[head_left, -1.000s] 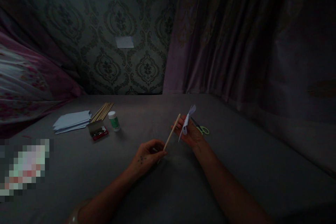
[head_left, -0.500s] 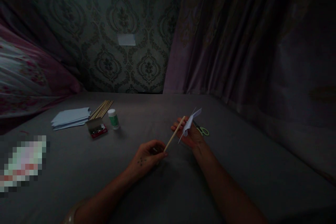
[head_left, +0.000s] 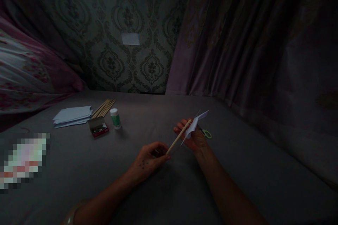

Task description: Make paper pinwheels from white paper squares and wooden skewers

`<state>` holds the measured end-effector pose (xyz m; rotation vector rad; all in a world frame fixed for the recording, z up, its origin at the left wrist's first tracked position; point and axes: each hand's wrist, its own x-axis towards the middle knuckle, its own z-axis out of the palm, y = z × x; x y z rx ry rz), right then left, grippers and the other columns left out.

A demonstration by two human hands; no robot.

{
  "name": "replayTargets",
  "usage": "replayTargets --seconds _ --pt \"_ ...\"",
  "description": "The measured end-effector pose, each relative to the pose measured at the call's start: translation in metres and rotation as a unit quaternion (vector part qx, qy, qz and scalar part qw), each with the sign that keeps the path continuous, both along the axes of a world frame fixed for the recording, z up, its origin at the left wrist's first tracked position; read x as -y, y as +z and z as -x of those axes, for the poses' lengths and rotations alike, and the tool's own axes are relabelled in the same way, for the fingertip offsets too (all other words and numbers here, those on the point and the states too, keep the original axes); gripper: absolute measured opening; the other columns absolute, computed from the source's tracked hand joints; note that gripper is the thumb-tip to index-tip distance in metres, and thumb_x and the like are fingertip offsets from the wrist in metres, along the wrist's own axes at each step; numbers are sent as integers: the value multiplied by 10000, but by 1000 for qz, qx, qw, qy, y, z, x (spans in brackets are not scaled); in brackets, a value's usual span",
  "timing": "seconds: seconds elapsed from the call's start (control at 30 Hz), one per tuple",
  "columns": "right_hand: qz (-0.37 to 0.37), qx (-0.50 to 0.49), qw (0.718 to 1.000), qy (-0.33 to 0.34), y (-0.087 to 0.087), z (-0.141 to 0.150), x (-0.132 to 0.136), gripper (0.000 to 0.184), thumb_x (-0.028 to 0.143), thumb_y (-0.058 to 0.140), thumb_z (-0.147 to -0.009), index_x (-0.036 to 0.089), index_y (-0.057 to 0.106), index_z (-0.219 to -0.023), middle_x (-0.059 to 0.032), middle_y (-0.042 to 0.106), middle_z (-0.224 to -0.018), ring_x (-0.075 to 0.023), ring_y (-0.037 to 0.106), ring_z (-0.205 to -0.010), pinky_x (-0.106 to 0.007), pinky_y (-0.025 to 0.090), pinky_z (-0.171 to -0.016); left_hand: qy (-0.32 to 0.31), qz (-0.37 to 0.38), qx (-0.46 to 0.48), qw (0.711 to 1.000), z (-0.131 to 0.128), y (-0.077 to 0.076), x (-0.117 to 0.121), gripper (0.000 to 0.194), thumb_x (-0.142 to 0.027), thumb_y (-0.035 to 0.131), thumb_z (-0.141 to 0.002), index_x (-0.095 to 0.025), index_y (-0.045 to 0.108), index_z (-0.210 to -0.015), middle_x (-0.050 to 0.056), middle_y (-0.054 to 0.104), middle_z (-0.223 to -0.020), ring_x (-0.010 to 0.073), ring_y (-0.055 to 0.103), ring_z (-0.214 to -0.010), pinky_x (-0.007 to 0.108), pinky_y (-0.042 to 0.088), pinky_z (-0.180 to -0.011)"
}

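A pale wooden stick (head_left: pixel 177 138) slants up to the right, its lower end pinched between the thumb and fingers of my left hand (head_left: pixel 149 158). At the stick's top sits a white folded paper piece (head_left: pixel 193 126), seen nearly edge-on, resembling a pinwheel head. Just behind the paper is my right hand (head_left: pixel 196 140), its fingers loosely stretched and apart. Whether these fingers touch the paper cannot be made out. Partly hidden behind the right hand lie scissors with green handles (head_left: pixel 206 133).
To the left are a stack of white paper (head_left: pixel 72 116), a bundle of wooden sticks (head_left: pixel 104 108), an open small red box (head_left: pixel 99 130) of metal bits and a white-capped bottle with a green label (head_left: pixel 115 119). Curtains (head_left: pixel 211 42) and a patterned wall (head_left: pixel 126 63) border the grey surface.
The view has shifted slightly. The paper piece and stick top have moved a little to the right and down, along with my right hand. My left hand keeps its grip.
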<state>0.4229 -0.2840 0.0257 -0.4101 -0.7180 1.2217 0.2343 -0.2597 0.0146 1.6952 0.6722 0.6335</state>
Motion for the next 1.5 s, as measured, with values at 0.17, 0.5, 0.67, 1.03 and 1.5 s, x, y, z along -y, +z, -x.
replayTargets --seconds 0.17,0.5,0.67,1.03,1.5 --pt "4 -4 1000 -10 4 3 0 340 361 869 -531 239 552 -531 73 386 -529 -90 361 -526 -268 401 -600 6 -17 -3 1000 0 0 1 154 -306 697 -654 -177 642 -719 -4 613 -648 130 544 -619 242 419 -603" --pt "10 13 999 -28 5 3 1 327 366 867 -528 254 562 -554 74 351 -518 -103 340 -528 -291 380 -607 -8 -40 5 999 1 2 1 117 -285 685 -666 -187 653 -720 3 612 -666 140 551 -646 250 423 -618" --pt "16 -6 999 -27 4 2 1 326 342 871 -529 254 557 -526 70 379 -517 -108 310 -518 -298 361 -609 -12 -48 7 999 1 -2 0 110 -268 673 -683 -179 666 -747 7 605 -690 144 555 -661 256 421 -623" --pt "10 -16 1000 -18 7 4 3 333 326 901 -476 260 578 -526 75 368 -530 -103 313 -532 -286 359 -626 -16 -56 15 998 2 -1 2 101 -250 670 -697 -173 663 -762 0 582 -704 131 538 -657 247 418 -620" --pt "17 5 999 -43 6 4 2 329 347 876 -513 246 563 -524 85 365 -515 -95 305 -514 -280 369 -599 -39 -63 11 997 4 -1 2 100 -243 652 -736 -164 657 -796 4 596 -757 128 547 -703 256 436 -656"
